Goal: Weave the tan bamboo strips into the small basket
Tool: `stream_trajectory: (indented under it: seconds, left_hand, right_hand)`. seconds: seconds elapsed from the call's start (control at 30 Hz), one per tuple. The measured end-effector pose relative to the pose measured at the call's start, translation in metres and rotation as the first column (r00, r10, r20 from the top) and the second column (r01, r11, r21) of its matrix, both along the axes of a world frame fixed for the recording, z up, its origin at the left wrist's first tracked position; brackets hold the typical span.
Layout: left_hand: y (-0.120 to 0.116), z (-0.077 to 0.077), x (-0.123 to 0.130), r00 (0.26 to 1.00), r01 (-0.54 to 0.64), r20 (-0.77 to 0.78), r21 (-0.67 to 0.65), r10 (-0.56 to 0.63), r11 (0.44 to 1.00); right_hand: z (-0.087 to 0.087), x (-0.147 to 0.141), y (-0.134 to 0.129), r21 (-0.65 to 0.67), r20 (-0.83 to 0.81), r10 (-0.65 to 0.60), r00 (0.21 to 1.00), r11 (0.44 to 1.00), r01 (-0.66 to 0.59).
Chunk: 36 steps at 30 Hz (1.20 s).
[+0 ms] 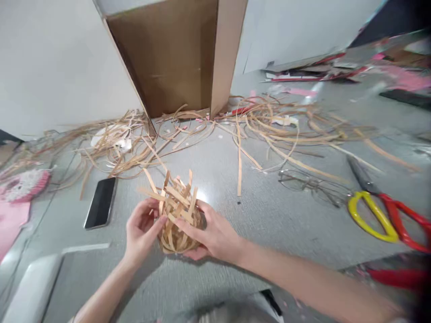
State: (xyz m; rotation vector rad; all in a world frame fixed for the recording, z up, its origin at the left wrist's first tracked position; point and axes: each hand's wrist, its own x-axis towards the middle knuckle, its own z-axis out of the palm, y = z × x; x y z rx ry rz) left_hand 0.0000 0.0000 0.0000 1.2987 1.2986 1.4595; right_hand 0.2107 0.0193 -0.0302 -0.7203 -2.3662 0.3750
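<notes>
Clasped between left hand [143,231], curled narrow, and right hand [212,235], spread wide: a half-woven cane basket [180,220] over the grey desk [269,229], light and springy, probably firmest at the woven base, loose strip ends apt to slip. Farther off, a smartphone [100,202], red-and-yellow scissors [370,215], scattered cane strips [269,130], an open cardboard carton [161,58]

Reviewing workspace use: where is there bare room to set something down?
Bare grey tabletop lies between the woven strip piece and the scissors, below the eyeglasses. Another sits between the phone and the piece. Crowded: the loose strips along the back.
</notes>
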Motion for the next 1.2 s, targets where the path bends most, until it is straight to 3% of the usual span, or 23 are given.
stream_trajectory:
  seconds: [0.37,0.53,0.6,0.97,1.2]
  left_hand:
    - [-0.001,-0.001,0.004,0.994,0.077,-0.076,0.019,-0.075,0.997]
    - [-0.004,-0.001,0.01,0.989,-0.109,-0.091,0.095,0.117,0.989]
    - [-0.004,-0.001,0.012,0.984,-0.135,-0.101,0.094,0.144,0.986]
    - [-0.004,-0.006,0.005,1.0,-0.007,0.02,0.011,0.007,1.0]
    - [-0.003,-0.006,0.005,0.999,0.048,0.004,0.031,-0.049,0.998]
  right_hand:
    - [0.006,0.0,-0.001,0.021,-0.047,-0.011,0.999,1.0,0.012]
    - [0.006,-0.002,0.003,0.041,-0.081,-0.005,0.997,0.999,0.008]
    - [0.006,-0.002,0.004,0.046,-0.083,-0.002,0.997,0.999,0.005]
    - [0.005,-0.002,0.001,0.06,0.014,-0.034,0.999,0.998,0.033]
    - [0.002,-0.003,0.0,0.071,0.016,-0.038,0.999,0.997,0.037]
